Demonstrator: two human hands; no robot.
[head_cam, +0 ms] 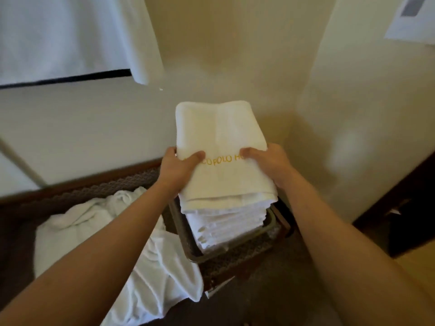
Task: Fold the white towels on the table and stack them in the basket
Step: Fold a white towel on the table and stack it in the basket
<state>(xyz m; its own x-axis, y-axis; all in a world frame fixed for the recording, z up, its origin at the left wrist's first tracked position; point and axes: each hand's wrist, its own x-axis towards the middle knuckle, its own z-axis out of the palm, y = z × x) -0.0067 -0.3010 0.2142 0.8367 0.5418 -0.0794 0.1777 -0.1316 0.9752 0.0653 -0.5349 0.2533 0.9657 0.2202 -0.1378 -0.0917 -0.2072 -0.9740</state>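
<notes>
A folded white towel (219, 137) with gold embroidered lettering sits on top of a tall stack of folded white towels (226, 222) in a dark basket (188, 243). My left hand (179, 168) grips the towel's near left edge, thumb on top. My right hand (266, 161) grips its near right edge the same way. The basket's far side is hidden by the stack. Unfolded white towels (98, 227) lie in a heap on the dark table (247, 302) to the left of the basket.
Cream walls meet in a corner right behind the basket. A white cloth (70, 38) hangs at the upper left. A paper sheet (412, 17) is fixed on the right wall. A dark doorway or furniture edge (404, 208) stands at the right.
</notes>
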